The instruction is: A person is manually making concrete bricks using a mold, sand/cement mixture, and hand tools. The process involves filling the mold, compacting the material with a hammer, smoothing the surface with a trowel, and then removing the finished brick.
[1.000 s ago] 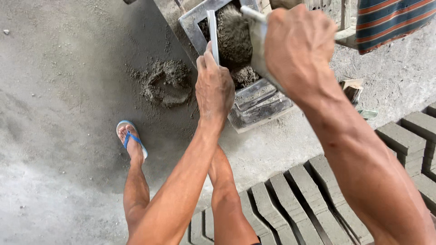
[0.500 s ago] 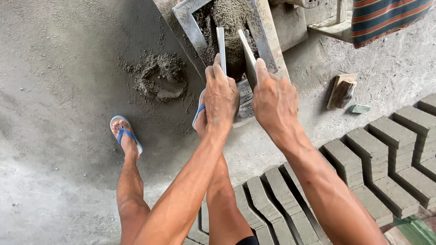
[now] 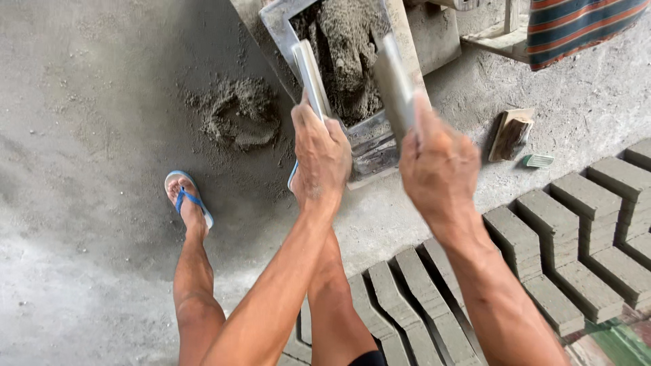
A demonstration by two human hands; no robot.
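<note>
A grey concrete floor (image 3: pixel 81 102), dusty and rough, fills the view from above, with a small heap of damp cement mix (image 3: pixel 237 118) lying at about ten o'clock from the hands. At twelve o'clock stands a metal mould box (image 3: pixel 274 24), tilted and packed with dark grey mix (image 3: pixel 342 57). The left hand (image 3: pixel 322 152) is clenched around the lower end of a flat metal plate (image 3: pixel 310 74) that rises along the left side of the box. The right hand (image 3: pixel 439 163) is clenched in the same way on a second metal plate (image 3: pixel 395 85) on the right side of the box, thumb pressed along it. The two plates stand roughly parallel, with the mix between them. At three o'clock from the right hand a wooden block (image 3: pixel 510 134) lies on the floor, and just beside it a small green scrubbing brush (image 3: pixel 539 160). Rows of grey shaped paving blocks (image 3: pixel 563 224) lie side by side from four to six o'clock. At eight o'clock the person's foot in a blue sandal (image 3: pixel 186 200) rests on the floor. A striped cloth (image 3: pixel 576 24) hangs at the top right corner.
</note>
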